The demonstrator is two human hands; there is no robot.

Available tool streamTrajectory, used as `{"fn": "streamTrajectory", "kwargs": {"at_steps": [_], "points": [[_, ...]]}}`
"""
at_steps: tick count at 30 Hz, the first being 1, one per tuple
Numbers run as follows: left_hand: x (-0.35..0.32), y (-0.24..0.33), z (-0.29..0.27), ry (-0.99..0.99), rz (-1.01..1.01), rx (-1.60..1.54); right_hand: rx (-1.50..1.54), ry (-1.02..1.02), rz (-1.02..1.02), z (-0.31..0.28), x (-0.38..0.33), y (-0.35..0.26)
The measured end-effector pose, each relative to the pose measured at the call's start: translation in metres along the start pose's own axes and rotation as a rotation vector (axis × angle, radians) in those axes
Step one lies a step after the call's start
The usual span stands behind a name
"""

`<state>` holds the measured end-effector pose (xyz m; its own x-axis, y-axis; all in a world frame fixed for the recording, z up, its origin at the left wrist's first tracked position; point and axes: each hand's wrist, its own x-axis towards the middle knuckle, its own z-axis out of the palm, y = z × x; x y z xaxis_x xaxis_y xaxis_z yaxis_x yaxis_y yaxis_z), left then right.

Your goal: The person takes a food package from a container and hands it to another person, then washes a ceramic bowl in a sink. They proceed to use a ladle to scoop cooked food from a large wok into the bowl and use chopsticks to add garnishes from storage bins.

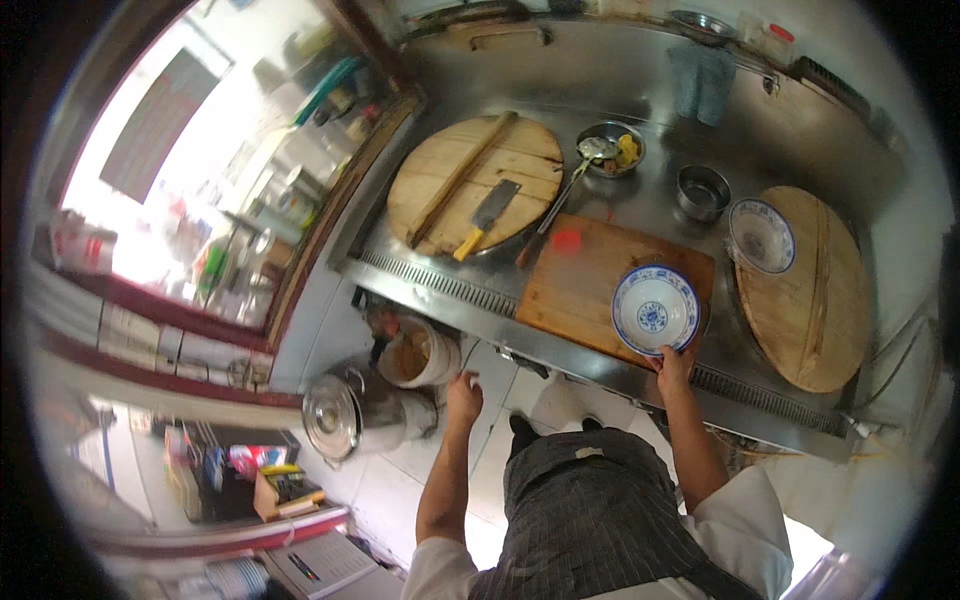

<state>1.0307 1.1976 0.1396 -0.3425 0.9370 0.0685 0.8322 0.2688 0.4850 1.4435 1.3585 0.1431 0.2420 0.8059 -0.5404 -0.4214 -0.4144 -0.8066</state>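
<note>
My right hand point(676, 364) grips the near rim of a white bowl with a blue pattern point(655, 308). The bowl is over the right part of a wooden cutting board point(570, 285); I cannot tell if it touches the board. Its inside shows no food, only a blue flower design at the bottom. My left hand point(463, 396) hangs below the counter edge beside a white bucket point(440, 355), holding nothing, its fingers loosely bent and a little apart. A second blue-and-white bowl point(761, 236) rests at the edge of the right round wooden lid point(825, 300).
On the left round wooden lid point(420, 180) lies a cleaver with a yellow handle point(492, 207). Behind the board are a ladle point(575, 185), a metal bowl of food point(622, 133) and a dark metal bowl point(704, 192). A lidded steel pot point(331, 415) stands on the floor.
</note>
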Motion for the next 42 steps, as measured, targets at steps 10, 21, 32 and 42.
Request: {"fn": "streamTrajectory", "kwargs": {"at_steps": [10,21,32,42], "points": [[0.32,-0.039,0.014,0.028,0.174,0.502,-0.106,0.171,-0.109,0.032,-0.091,0.042],[0.234,0.104,0.013,-0.822,-0.24,-1.422,0.081,-0.159,-0.308,0.092,-0.136,-0.024],[0.066,0.37,0.046,-1.185,1.005,-0.512,-0.712,0.59,-0.433,-0.125,0.005,-0.098],[0.079,0.194,0.021,-0.984,0.192,-0.388,-1.587,0.782,-0.027,-0.206,0.114,-0.139]]}}
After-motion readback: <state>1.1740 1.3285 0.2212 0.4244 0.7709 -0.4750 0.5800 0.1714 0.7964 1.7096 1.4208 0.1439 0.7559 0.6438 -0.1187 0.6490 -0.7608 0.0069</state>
